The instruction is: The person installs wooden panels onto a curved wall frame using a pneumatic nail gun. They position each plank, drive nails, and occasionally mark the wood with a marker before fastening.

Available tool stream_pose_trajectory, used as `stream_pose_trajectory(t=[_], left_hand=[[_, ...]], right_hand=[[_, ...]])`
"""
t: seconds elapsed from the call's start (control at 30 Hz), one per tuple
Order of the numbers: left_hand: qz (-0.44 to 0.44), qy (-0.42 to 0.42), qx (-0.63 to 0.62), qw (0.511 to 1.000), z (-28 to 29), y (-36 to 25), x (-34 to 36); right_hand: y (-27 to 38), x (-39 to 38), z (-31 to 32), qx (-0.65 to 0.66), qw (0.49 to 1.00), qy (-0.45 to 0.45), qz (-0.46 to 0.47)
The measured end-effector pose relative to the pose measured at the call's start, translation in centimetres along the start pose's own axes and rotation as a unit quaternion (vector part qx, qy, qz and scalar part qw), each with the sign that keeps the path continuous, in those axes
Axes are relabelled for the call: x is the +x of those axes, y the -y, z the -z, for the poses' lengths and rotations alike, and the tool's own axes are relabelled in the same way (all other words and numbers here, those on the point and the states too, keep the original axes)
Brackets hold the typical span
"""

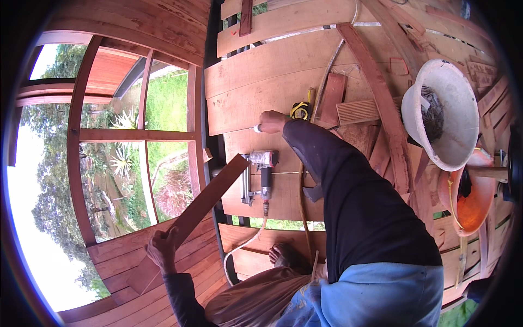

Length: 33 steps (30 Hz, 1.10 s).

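My left hand (162, 250) grips a long reddish-brown board (210, 193) near its lower end, fingers wrapped round the edge. The board slants up to the right, its upper end beside a pneumatic nail gun (264, 159) that lies on the planks. Farther off, my right hand (273, 121) rests low over the pale planks with its fingers curled in. A small whitish bit shows at the fingertips; what it is I cannot make out. Just right of that hand sits a yellow-and-black tape measure (300, 110). My right sleeve passes close below it.
A whitish bucket (468, 125) with nails inside stands at the right. Beside it is an orange container (471, 212). Loose boards (376, 103) lie between. The air hose (248, 238) runs from the nail gun toward my foot (289, 257). Gaps separate some planks. Wooden framing (136, 135) is at left.
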<state>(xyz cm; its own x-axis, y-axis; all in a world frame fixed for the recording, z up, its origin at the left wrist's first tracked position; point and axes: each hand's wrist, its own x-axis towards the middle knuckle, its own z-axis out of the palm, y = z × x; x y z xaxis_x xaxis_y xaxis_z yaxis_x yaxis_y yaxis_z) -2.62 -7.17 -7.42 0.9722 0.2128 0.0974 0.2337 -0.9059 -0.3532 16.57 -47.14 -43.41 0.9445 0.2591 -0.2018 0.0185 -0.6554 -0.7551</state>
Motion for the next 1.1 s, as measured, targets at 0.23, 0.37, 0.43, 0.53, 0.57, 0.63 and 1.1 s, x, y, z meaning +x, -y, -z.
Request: stream_pose_trajectory(t=[0.23, 0.37, 0.43, 0.53, 0.57, 0.63, 1.1], left_hand=[[-0.014, 0.032, -0.009, 0.999, -7.2, 4.6, -0.4], [-0.003, 0.107, -0.055, 0.993, -12.2, 7.4, -2.1], [0.009, 0.176, -0.086, 0.981, -13.9, 7.8, -3.3], [0.016, 0.284, -0.12, 0.951, -15.8, 8.2, -5.0], [-0.003, 0.29, -0.136, 0.947, -16.9, 9.0, -5.9], [-0.052, 0.311, -0.157, 0.936, -18.3, 9.7, -6.2], [0.036, 0.419, -0.299, 0.857, -19.1, 3.6, -17.8]], right_hand=[[-2.6, -0.3, -1.3, -0.029, 0.999, -0.037, 0.013], [-2.7, -0.9, -1.7, -0.03, 0.997, -0.065, 0.014], [-2.8, -0.8, -1.6, -0.057, 0.997, -0.039, 0.023], [-2.0, -1.0, -0.9, -0.071, 0.997, -0.018, 0.035], [-1.5, -1.1, -0.9, -0.06, 0.997, -0.016, 0.038], [-3.5, -1.0, -1.6, -0.046, 0.998, -0.034, 0.029], [-0.8, -2.9, -0.7, -0.038, 0.999, 0.009, 0.035]])
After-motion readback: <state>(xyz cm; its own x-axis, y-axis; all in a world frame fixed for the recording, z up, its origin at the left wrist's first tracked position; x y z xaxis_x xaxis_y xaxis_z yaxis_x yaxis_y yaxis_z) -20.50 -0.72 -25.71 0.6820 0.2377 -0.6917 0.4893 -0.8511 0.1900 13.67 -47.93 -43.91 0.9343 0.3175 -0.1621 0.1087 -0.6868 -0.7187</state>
